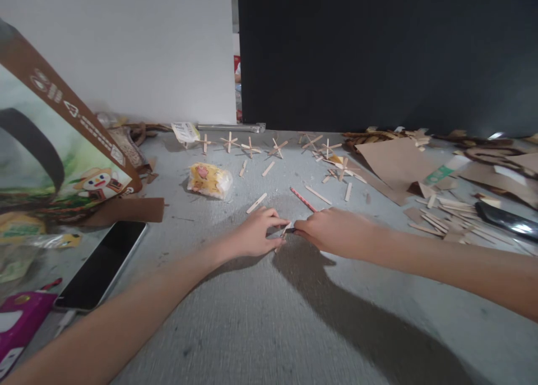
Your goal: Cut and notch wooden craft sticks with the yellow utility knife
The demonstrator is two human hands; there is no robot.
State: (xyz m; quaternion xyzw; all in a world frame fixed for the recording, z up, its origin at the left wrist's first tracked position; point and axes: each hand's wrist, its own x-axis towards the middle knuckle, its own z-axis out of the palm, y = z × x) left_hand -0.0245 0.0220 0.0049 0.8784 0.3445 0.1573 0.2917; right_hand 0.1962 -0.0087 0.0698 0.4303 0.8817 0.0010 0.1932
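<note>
Wooden stick (283,235), partly hidden, apparently between left fingers (276,222); dark object (290,230) in right fingers (306,228)

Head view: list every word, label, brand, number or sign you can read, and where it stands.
No words or numbers are readable.
Bag: recycling triangle on the brown edge; nearby print too small.
White-and-yellow label: too blurred.
Green-and-white wrapper: any print too blurred.
</note>
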